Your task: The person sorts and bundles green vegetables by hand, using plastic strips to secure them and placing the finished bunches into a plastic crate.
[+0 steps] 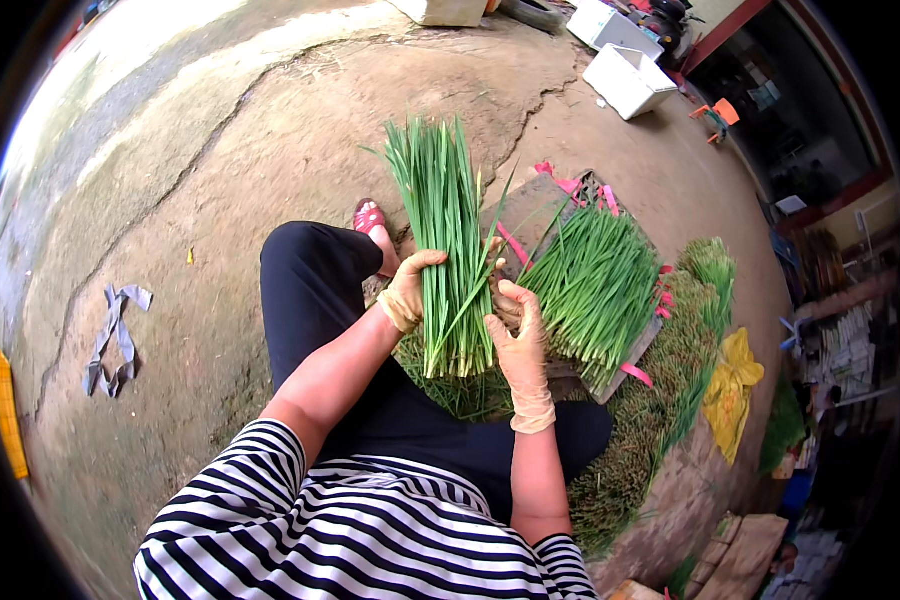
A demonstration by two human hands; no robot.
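Note:
My left hand (406,291), in a pale thin glove, grips a thick bunch of green garlic chives (448,217). The leaf tips point away from me, and the pale cut ends face my lap. My right hand (526,349), gloved alike, is just right of the bunch's lower part with thumb and fingers apart. Some of its fingers are partly hidden, and no object shows in its grasp. To the right, more chives (596,289) lie piled on a flat board (529,206), with pink ties (514,244) about its edges. Loose green scraps (461,394) lie below the held bunch.
A long heap of chives (637,431) curves along my right side, beside a yellow plastic bag (731,394). White foam boxes (630,81) and a small orange chair (716,118) stand farther off. A grey cloth strip (116,341) lies on the cracked concrete floor (187,255) at left.

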